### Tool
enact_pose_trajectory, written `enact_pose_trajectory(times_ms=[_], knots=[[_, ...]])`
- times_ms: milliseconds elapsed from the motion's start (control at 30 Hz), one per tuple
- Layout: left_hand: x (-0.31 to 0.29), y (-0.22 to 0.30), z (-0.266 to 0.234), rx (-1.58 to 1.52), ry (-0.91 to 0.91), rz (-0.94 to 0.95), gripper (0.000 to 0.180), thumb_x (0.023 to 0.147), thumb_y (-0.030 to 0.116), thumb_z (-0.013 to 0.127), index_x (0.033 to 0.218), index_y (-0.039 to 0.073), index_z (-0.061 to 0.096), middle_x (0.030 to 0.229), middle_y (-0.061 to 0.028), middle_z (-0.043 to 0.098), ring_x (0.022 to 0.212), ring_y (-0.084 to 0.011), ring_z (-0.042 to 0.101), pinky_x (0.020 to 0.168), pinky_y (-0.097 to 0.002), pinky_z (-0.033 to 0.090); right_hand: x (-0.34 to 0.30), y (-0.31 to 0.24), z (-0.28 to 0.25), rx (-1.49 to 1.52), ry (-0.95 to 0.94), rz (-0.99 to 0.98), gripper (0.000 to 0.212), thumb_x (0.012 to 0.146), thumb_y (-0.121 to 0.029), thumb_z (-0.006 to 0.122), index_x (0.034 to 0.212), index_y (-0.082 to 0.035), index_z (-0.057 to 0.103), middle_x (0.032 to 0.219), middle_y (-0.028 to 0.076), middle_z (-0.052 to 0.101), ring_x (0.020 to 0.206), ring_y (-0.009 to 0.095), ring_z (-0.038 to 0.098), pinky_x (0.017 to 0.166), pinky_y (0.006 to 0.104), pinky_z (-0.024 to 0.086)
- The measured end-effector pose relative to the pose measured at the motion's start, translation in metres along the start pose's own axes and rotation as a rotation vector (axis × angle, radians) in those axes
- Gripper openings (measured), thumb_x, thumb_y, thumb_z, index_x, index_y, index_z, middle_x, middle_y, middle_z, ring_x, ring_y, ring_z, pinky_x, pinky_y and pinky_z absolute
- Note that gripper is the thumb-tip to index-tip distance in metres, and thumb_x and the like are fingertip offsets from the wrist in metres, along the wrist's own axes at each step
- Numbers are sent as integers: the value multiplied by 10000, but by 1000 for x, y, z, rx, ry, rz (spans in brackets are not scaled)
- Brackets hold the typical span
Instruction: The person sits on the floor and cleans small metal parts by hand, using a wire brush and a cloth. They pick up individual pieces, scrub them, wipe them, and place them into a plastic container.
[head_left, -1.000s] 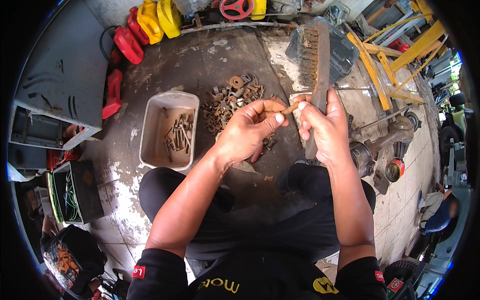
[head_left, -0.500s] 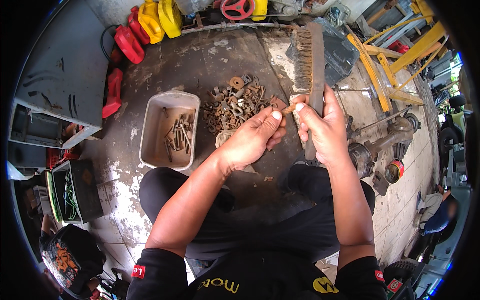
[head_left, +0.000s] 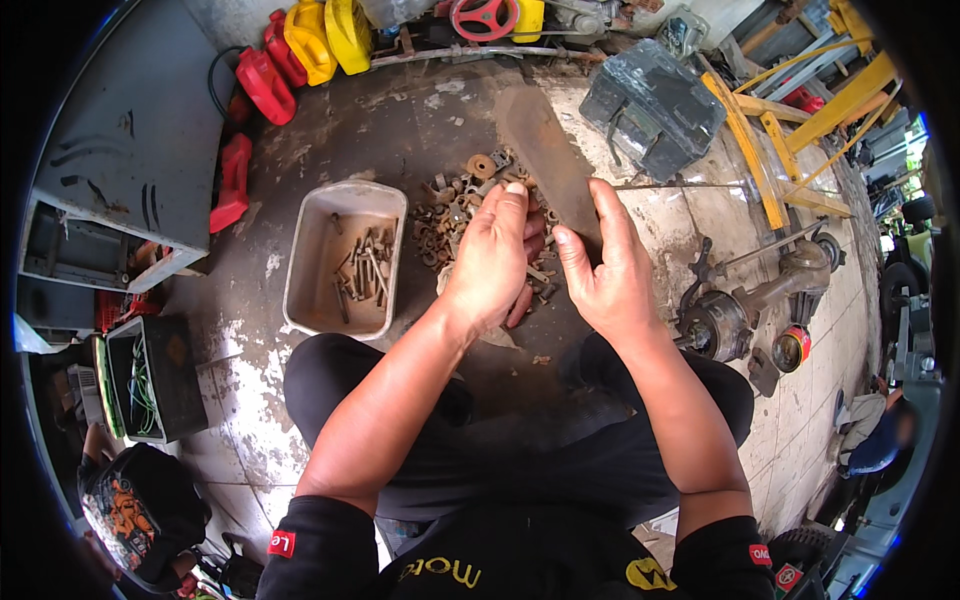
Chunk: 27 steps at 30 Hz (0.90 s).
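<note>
My right hand (head_left: 612, 262) grips a brush (head_left: 548, 158), thumb on one edge and fingers along the other. The brush's flat brown back faces up, so its bristles are hidden. Just left of it, my left hand (head_left: 492, 258) is closed, thumb on top. The rusty bolt that it pinched half a second ago is now out of sight behind its fingers. Beneath my hands lies a pile of rusty nuts, bolts and washers (head_left: 450, 215). Left of the pile stands a pale plastic tub (head_left: 292, 290), with several long bolts (head_left: 365, 268) lying in it.
A dark case (head_left: 655, 105) lies at the far right, beside a yellow frame (head_left: 745, 140). Greasy axle parts (head_left: 715, 322) sit right of my knee. Red jerrycans (head_left: 265, 88) and a grey cabinet (head_left: 130, 130) stand left. Another person (head_left: 140, 510) is at lower left.
The brush has swung from upright to tilted left, over the pile, and turned its back upward. My hands have shifted left, and the bolt has gone out of view.
</note>
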<state>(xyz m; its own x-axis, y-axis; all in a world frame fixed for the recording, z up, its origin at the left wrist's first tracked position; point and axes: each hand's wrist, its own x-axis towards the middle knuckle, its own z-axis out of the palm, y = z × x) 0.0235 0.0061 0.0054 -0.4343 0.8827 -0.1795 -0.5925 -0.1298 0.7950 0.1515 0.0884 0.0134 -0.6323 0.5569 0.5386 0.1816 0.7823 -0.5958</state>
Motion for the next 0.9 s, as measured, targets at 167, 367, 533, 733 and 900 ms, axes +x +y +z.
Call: enact_pose_trajectory(times_ms=[167,367,533,733,900], knots=[[12,28,-18,-193,37,161,264,1091,306,396,967,91,487,761,36,381,684,-94,338,651,-261,345,-17,33,12,-65,-68,91,496,956,-181,648,1375,12,465,1259,286,587,1149,450,594,940,471,501],[7,16,-8,187,79,187,313,1091,372,413,1007,83,501,815,28,414,723,-76,360,642,-238,340,-7,28,12,94,54,94,517,971,-218,650,1370,52,463,1269,287,589,1171,423,601,974,447,488],[2,5,-5,285,88,171,283,1098,326,407,1117,70,525,888,27,467,744,-72,380,677,-234,379,4,1,14,21,51,-34,500,948,-176,677,1363,17,477,1249,263,602,1136,429,613,936,436,507],[15,20,-23,149,151,302,235,1100,285,400,1064,71,491,859,25,422,744,-72,359,669,-219,357,-11,23,18,-13,-67,58,500,928,-143,692,1354,13,483,1268,256,585,1154,419,595,944,431,503],[17,18,-31,411,232,303,290,1098,358,395,1018,101,502,842,34,447,750,-78,394,690,-240,380,-11,22,24,66,-10,109,518,947,-180,682,1371,25,466,1281,253,583,1162,407,597,966,435,492]])
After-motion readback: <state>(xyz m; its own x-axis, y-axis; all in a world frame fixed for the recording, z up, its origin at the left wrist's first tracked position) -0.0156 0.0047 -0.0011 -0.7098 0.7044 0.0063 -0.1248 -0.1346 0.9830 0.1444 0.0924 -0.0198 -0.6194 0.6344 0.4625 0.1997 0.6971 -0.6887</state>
